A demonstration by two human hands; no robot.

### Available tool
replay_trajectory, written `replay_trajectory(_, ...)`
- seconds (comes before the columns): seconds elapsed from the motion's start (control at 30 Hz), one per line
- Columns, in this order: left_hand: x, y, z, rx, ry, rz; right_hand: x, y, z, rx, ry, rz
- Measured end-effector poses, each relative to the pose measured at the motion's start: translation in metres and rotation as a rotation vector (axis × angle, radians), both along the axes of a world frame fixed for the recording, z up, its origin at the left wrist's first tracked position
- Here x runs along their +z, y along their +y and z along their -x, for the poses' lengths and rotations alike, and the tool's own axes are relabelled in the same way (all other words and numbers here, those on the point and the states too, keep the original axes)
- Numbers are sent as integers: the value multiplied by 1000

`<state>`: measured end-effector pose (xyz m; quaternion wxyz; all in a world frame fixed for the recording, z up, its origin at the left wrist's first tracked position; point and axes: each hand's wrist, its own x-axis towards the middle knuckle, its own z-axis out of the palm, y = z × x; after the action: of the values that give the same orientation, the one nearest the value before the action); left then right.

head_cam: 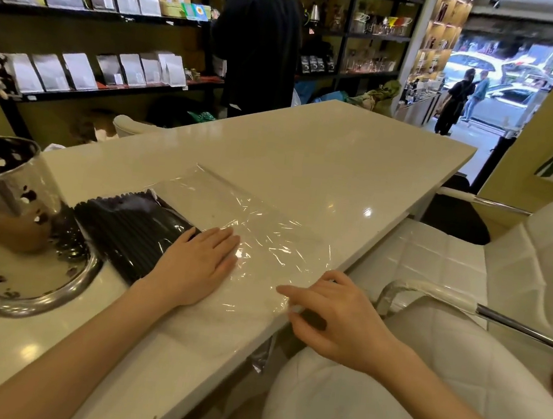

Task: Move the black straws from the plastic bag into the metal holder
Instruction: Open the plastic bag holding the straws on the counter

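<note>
A bundle of black straws (131,230) lies flat on the cream counter inside a clear plastic bag (259,228), its ends pointing at the metal holder (2,212). The shiny perforated holder stands at the left on a round rimmed base. My left hand (198,262) rests palm down on the bag, fingers spread, partly over the right end of the straws. My right hand (335,316) is at the counter's near right edge, its fingertips pinching the bag's corner.
The counter (326,153) stretches away to the right. White padded chairs (468,265) with chrome arms stand to its right. A person in dark clothes (256,38) stands beyond the counter at shelves of pouches. An open doorway shows the street at far right.
</note>
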<state>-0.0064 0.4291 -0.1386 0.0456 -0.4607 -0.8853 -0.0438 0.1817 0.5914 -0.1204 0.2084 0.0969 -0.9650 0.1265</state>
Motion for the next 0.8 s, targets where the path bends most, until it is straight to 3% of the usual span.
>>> replay_trajectory(0.17, 12, 0, -4, 24, -188, -108, 18, 3, 20, -43, -207, 46)
replay_trajectory(0.43, 31, -27, -18, 78, -277, -387, 36, 0, 105, -113, -243, 168)
replay_trajectory(0.7, 41, -89, -23, 488, -397, -723, 26, 3, 195, -363, -350, 178)
replay_trajectory(0.8, 43, -101, -28, 656, -662, -780, 20, 5, 211, -443, -383, 271)
